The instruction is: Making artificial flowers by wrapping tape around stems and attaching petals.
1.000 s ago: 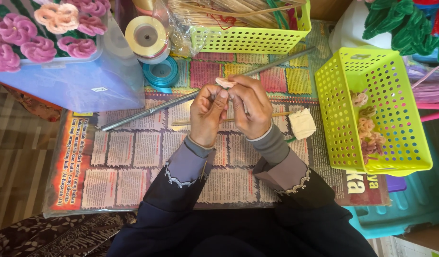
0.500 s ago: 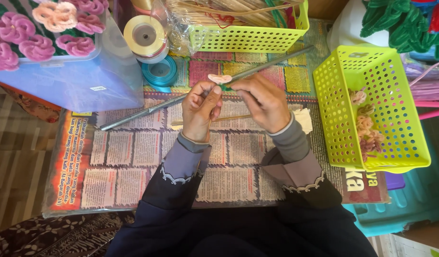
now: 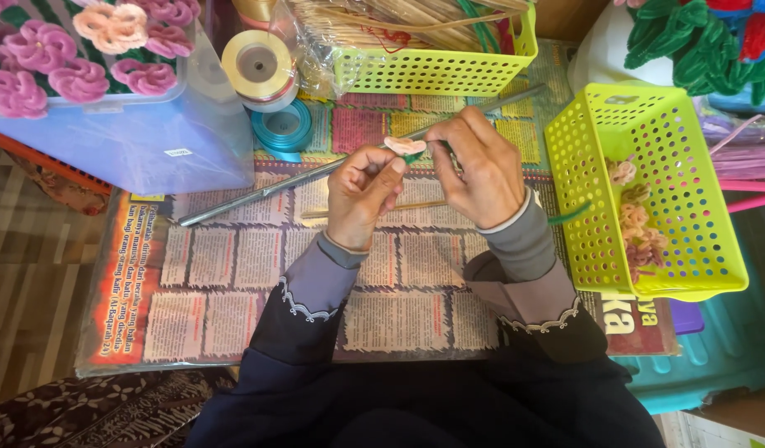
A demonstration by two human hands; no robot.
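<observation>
Left hand (image 3: 362, 192) and right hand (image 3: 474, 170) pinch closed on pink chenille flower (image 3: 404, 146); keep its green stem (image 3: 416, 156) taut while twisting

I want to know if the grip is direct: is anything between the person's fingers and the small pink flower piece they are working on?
Nothing visible. The left hand and right hand both pinch the small pink flower piece directly, above the newspaper-covered mat. The long metal rod lies beneath them, not between.
</observation>
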